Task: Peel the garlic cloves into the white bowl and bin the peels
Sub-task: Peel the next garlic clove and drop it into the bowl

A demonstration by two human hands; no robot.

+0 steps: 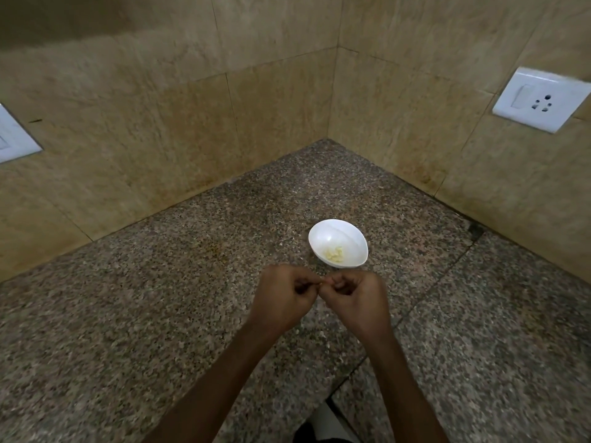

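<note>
Both hands are raised over the speckled granite table [153,302], knuckles toward the camera and fingertips meeting in the middle. The left hand [283,297] and the right hand [351,298] each have their fingers curled in, and the thumb and fingertips of both pinch 1 tiny pale scrap [323,283] between them. It is mostly hidden by the fingers and too small to tell as clove or peel.

Just beyond the hands, a little toward the right one, the white bowl [332,233] stands upright on the table, apart from both hands. A small heap of peeled garlic cloves [334,254], pale yellow, lies in the bottom of the bowl on its near side.

The table runs into a corner where 2 beige tiled walls [179,129] meet. A white switch and socket plate [539,99] is set in the right wall, and part of another white plate [12,135] shows at the left edge.
</note>
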